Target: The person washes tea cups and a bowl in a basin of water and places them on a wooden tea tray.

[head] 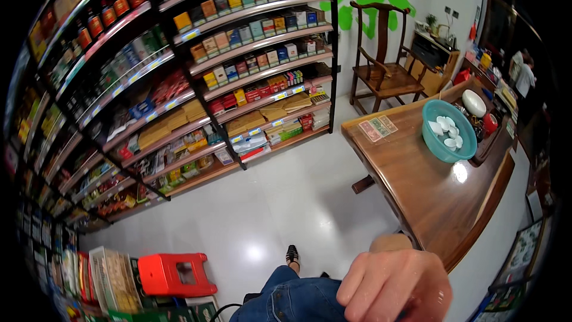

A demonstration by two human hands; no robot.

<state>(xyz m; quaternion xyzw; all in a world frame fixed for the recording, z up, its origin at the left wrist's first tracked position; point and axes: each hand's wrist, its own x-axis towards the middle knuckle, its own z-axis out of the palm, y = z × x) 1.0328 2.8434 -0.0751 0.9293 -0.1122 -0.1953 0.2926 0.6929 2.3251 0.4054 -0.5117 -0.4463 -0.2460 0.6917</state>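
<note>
My right hand (397, 279) is raised close to the camera at the lower right, with its fingers curled. Its underside is cut off by the picture's lower edge, so whether it grips anything is hidden. My left hand is out of view. Beyond the raised hand stretches a polished wooden table (429, 188). On it stands a teal plastic basin (449, 154) with several small white cups (448, 126) inside. Behind the basin, a dark tea tray (485, 154) bears a white oval vessel (474, 103) and a red round pot (490, 123). Printed paper cards (377, 129) lie at the table's corner.
Shelving (250, 91) with small packs, bottles and paper envelopes lines the left. A wooden armchair (382, 71) stands behind the table. At the lower left, a red plastic stool (163, 275) lies beside a white basket (114, 277). People (523, 76) are at the far right.
</note>
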